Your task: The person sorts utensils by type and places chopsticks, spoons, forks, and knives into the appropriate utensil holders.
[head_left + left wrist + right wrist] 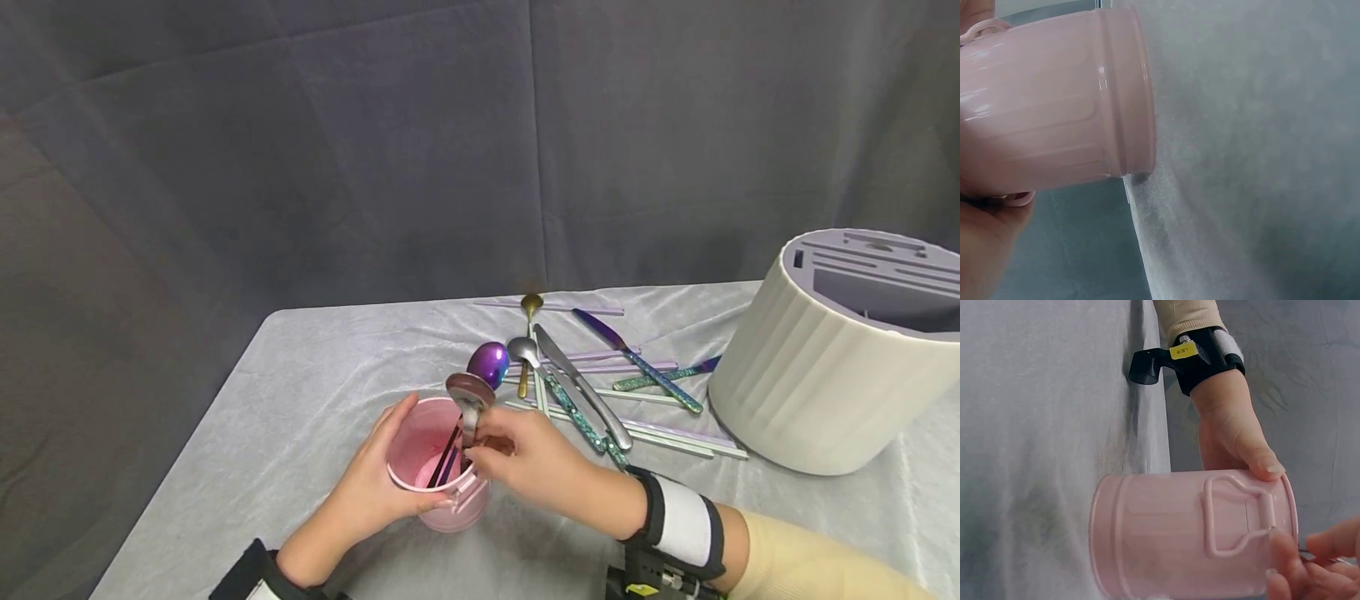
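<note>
A pink bucket (452, 521) with small side handles stands on the cloth, seen from the side in the left wrist view. My left hand (367, 487) grips it around its upper wall, thumb along the near rim. At the bucket's right rim, my right hand (528, 450) pinches a spoon (470, 388) with a broad, rosy-reflecting bowl that points up; its lower part is hidden by fingers and rim. Just behind that bowl shows a shiny purple spoon (489, 364). Dark thin handles (444, 458) lean inside the bucket.
Right of the bucket lie a silver knife (585, 387), a silver spoon (523, 350), a gold spoon (532, 305), a purple-bladed knife (637, 360) and several pale straws (675, 442). A large white ribbed holder (817, 383) with a slotted grey top stands at far right.
</note>
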Motion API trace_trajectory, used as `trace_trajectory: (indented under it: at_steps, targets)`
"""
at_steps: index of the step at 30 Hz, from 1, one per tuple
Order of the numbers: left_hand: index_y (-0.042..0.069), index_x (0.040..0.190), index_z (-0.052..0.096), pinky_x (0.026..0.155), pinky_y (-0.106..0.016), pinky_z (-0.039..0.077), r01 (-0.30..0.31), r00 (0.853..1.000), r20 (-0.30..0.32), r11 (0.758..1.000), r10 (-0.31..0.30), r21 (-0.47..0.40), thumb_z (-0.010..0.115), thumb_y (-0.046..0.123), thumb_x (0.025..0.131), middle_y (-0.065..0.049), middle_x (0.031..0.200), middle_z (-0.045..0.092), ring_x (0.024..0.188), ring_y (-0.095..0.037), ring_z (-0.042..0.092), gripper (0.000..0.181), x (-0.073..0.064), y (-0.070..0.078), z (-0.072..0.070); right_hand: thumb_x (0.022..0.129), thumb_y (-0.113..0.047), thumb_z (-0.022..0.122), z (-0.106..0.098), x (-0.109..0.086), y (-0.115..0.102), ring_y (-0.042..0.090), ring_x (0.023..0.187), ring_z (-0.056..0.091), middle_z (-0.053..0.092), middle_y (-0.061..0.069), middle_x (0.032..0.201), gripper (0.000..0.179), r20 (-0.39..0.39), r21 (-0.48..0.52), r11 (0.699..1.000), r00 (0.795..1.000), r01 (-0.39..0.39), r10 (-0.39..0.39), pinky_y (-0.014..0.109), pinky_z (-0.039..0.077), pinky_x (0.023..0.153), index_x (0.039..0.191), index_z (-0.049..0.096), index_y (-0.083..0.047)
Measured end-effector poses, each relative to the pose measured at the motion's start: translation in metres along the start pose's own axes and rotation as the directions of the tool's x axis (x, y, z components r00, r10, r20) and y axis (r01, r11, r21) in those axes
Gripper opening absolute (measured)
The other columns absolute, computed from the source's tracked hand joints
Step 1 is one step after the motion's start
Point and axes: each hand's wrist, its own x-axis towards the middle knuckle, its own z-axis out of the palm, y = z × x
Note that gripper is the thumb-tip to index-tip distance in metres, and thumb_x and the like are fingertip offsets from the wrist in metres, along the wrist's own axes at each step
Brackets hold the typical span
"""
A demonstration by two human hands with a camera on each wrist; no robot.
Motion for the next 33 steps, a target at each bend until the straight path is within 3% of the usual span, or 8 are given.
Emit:
trace_trajectory:
  at_steps: [7, 14, 18, 20, 23, 26, 29, 33]
  targets:
    - [-0.005, 0.144, 0.035, 0.095, -0.046, 0.046, -0.010, 1.000, -0.015, 1.000, 0.010, 0.005, 0.094, 0.011, 0.053, -0.020, 0.133, 0.050, 0.113, -0.034, 0.053, 0.109, 0.000, 0.000, 0.000, 0.085, 0.010, 0.063, -0.007, -0.011, 0.008, 0.014, 0.071, 0.066, 0.069, 0.008, 0.077, 0.011, -0.091, 0.095, 0.995, 0.995, -0.035, 0.044, 0.026, 0.053, 0.066, 0.095, 0.064, 0.005]
    - [-0.002, 0.145, 0.034, 0.096, -0.050, 0.045, 0.014, 1.000, -0.002, 1.000, -0.014, -0.001, 0.094, 0.014, 0.056, -0.019, 0.136, 0.048, 0.117, -0.034, 0.052, 0.109, 0.001, 0.001, 0.000, 0.088, 0.009, 0.061, -0.012, -0.021, 0.021, 0.017, 0.075, 0.067, 0.069, 0.018, 0.092, 0.025, -0.153, 0.101, 0.995, 0.988, -0.002, 0.018, 0.027, 0.054, 0.069, 0.113, 0.057, 0.013]
    - [-0.003, 0.145, 0.034, 0.096, -0.052, 0.044, 0.034, 0.999, -0.006, 0.999, -0.034, 0.002, 0.094, 0.014, 0.056, -0.019, 0.136, 0.048, 0.119, -0.033, 0.051, 0.109, 0.000, 0.001, 0.000, 0.089, 0.001, 0.065, -0.023, -0.020, 0.038, 0.012, 0.069, 0.060, 0.064, 0.006, 0.083, 0.018, -0.143, -0.098, 0.991, 0.987, -0.093, 0.078, 0.026, 0.050, 0.064, 0.105, 0.060, 0.006]
    - [-0.003, 0.145, 0.034, 0.096, -0.052, 0.044, 0.037, 0.999, -0.009, 0.999, -0.036, 0.008, 0.094, 0.015, 0.056, -0.019, 0.136, 0.048, 0.119, -0.033, 0.051, 0.109, 0.000, 0.001, 0.000, 0.088, -0.004, 0.068, -0.032, -0.016, 0.049, 0.011, 0.066, 0.053, 0.059, 0.002, 0.078, 0.017, -0.126, -0.244, 0.953, 0.980, -0.181, 0.154, 0.028, 0.047, 0.061, 0.101, 0.059, 0.003]
    - [-0.003, 0.145, 0.035, 0.097, -0.052, 0.044, 0.026, 1.000, -0.009, 1.000, -0.025, 0.011, 0.094, 0.015, 0.056, -0.019, 0.136, 0.048, 0.118, -0.033, 0.051, 0.109, 0.001, 0.001, -0.001, 0.086, -0.010, 0.072, -0.043, -0.010, 0.065, 0.016, 0.069, 0.051, 0.055, 0.005, 0.078, 0.021, -0.101, -0.455, 0.844, 0.958, -0.283, 0.267, 0.034, 0.045, 0.063, 0.096, 0.058, 0.002]
    - [-0.003, 0.145, 0.035, 0.097, -0.050, 0.044, 0.028, 1.000, -0.007, 1.000, -0.028, 0.007, 0.094, 0.015, 0.056, -0.018, 0.135, 0.049, 0.117, -0.034, 0.052, 0.108, 0.000, 0.000, -0.001, 0.084, -0.010, 0.074, -0.047, -0.006, 0.077, 0.021, 0.070, 0.050, 0.053, 0.008, 0.077, 0.022, -0.104, -0.548, 0.760, 0.930, -0.350, 0.354, 0.038, 0.046, 0.063, 0.088, 0.056, 0.002]
    - [-0.002, 0.145, 0.035, 0.097, -0.048, 0.044, 0.046, 0.999, -0.007, 0.999, -0.046, 0.001, 0.094, 0.015, 0.056, -0.018, 0.135, 0.049, 0.117, -0.033, 0.052, 0.107, 0.000, 0.001, 0.000, 0.084, -0.009, 0.073, -0.048, -0.004, 0.085, 0.020, 0.066, 0.049, 0.051, 0.008, 0.074, 0.022, -0.113, -0.595, 0.721, 0.926, -0.354, 0.361, 0.039, 0.045, 0.061, 0.081, 0.053, 0.000]
    - [-0.002, 0.145, 0.034, 0.097, -0.048, 0.045, 0.050, 0.999, -0.003, 0.999, -0.050, -0.002, 0.094, 0.015, 0.057, -0.018, 0.135, 0.049, 0.118, -0.031, 0.051, 0.108, -0.001, 0.000, -0.001, 0.086, -0.003, 0.068, -0.050, 0.002, 0.091, 0.017, 0.057, 0.044, 0.047, 0.005, 0.065, 0.024, -0.096, -0.615, 0.704, 0.920, -0.355, 0.380, 0.034, 0.041, 0.052, 0.071, 0.050, -0.004]
